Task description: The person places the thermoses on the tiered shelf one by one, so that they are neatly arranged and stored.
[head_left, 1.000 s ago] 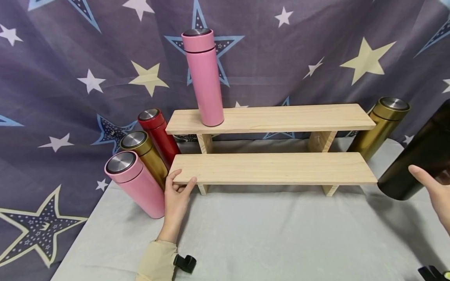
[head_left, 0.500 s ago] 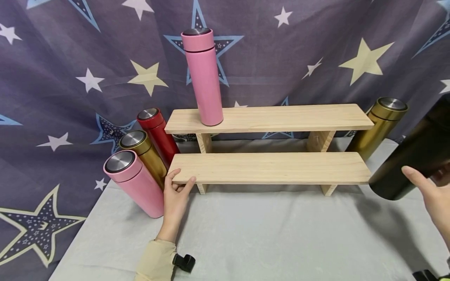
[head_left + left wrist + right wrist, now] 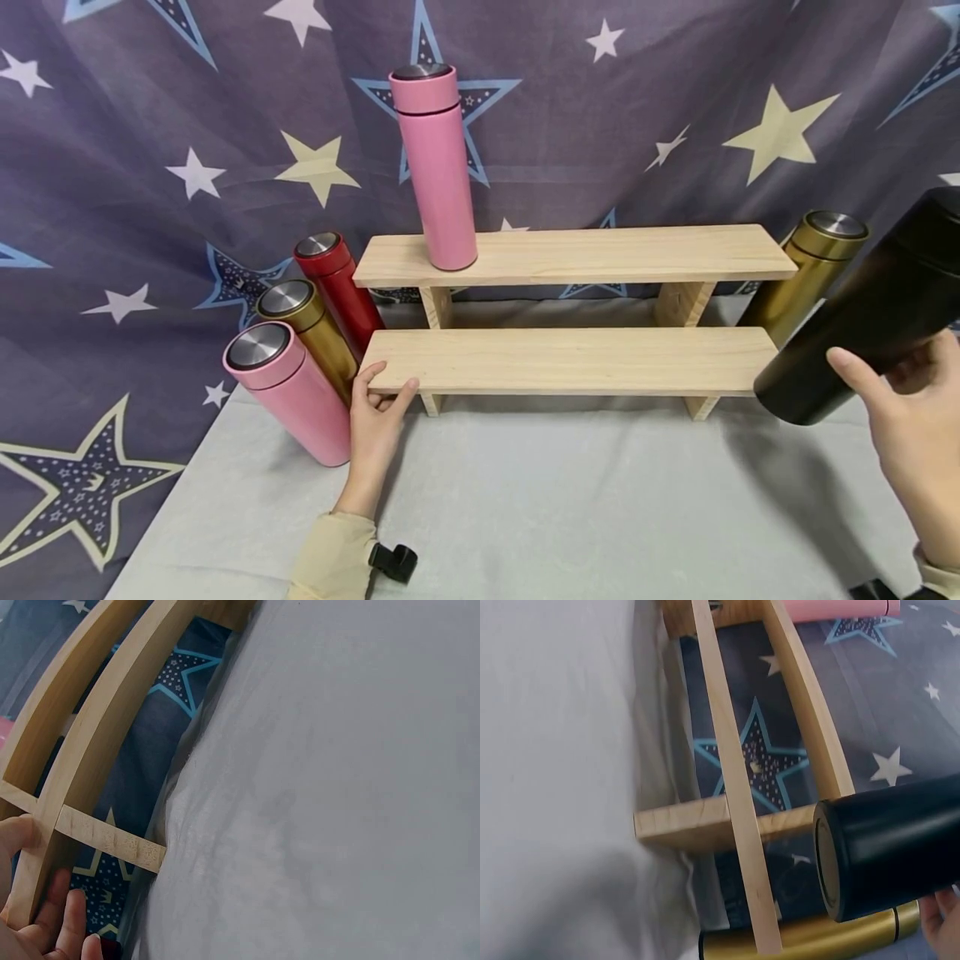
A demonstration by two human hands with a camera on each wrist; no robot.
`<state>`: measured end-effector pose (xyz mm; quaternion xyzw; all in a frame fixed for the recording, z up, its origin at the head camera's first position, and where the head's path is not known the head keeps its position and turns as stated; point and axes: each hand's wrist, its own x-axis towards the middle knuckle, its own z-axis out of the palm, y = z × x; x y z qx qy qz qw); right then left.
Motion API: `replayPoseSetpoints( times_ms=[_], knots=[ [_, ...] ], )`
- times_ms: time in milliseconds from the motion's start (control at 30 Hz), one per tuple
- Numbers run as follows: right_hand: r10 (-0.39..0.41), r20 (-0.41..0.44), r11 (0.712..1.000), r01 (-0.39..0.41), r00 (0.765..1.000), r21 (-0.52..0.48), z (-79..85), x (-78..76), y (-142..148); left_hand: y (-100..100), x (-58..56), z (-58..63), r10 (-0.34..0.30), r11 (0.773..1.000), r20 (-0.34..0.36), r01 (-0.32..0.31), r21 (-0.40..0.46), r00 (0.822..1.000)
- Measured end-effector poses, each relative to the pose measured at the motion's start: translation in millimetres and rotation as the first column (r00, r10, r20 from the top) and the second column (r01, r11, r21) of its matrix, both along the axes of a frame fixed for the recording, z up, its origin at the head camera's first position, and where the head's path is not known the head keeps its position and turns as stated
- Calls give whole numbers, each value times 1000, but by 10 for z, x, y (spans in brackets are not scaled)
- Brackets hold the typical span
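Note:
A two-tier wooden shelf (image 3: 577, 360) stands mid-table. At the left end of its lower board, my left hand (image 3: 377, 446) grips the edge; in the left wrist view the thumb lies on one side of the board and the fingers (image 3: 70, 922) on the other. On the right, my right hand (image 3: 911, 421) holds a black thermos bottle (image 3: 862, 329), raised and tilted, its base overlapping the lower board's right end in the head view. The right wrist view has the bottle's base toward the shelf. A pink thermos bottle (image 3: 437, 179) stands upright on the upper board's left part.
Left of the shelf stand a red thermos (image 3: 348, 287), a gold thermos (image 3: 318, 333) and another pink thermos (image 3: 296, 400), close beside my left hand. Behind the shelf's right end is a gold thermos (image 3: 806, 267). A star-patterned curtain (image 3: 555, 108) hangs behind the grey-covered table (image 3: 570, 500).
My right hand has carried the black thermos leftward, from beside the shelf to the lower board's right end. The left hand keeps its grip on the shelf.

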<state>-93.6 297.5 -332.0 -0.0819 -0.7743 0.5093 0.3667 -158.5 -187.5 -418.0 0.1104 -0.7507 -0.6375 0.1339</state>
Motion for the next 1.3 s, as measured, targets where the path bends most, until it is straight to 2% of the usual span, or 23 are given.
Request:
replayPoseSetpoints(
  times_ms=[200, 367, 467, 600, 700, 967, 1133, 1300],
  knots=[
    [36, -66, 999, -36, 997, 2, 5, -46, -161, -5, 1, -11, 3, 1000, -7, -3, 1, 1000],
    [96, -86, 993, -102, 992, -67, 37, -92, -329, -4, -1, -9, 4, 1000, -7, -4, -5, 1000],
    [172, -147, 971, -192, 974, -139, 50, -123, -436, 0, 0, -6, 3, 1000, -7, -3, -6, 1000],
    [269, -242, 917, -325, 932, -232, 62, -184, -568, 6, 3, -3, 2, 1000, -6, -2, -4, 1000],
    [299, -251, 899, -361, 921, -250, 77, -246, -674, 7, 5, -3, 4, 1000, -8, -4, -7, 1000],
    [334, -206, 909, -373, 920, -188, 107, -375, -962, 8, 4, -2, 3, 1000, -2, -3, -5, 1000],
    [372, -206, 892, -410, 905, -190, 104, -437, -1104, 5, -2, -9, 0, 1000, -3, 0, -2, 1000],
    [397, -190, 887, -429, 898, -171, 104, -505, -1219, 1, -8, -14, 0, 1000, -5, 0, 1, 1000]
  ],
)
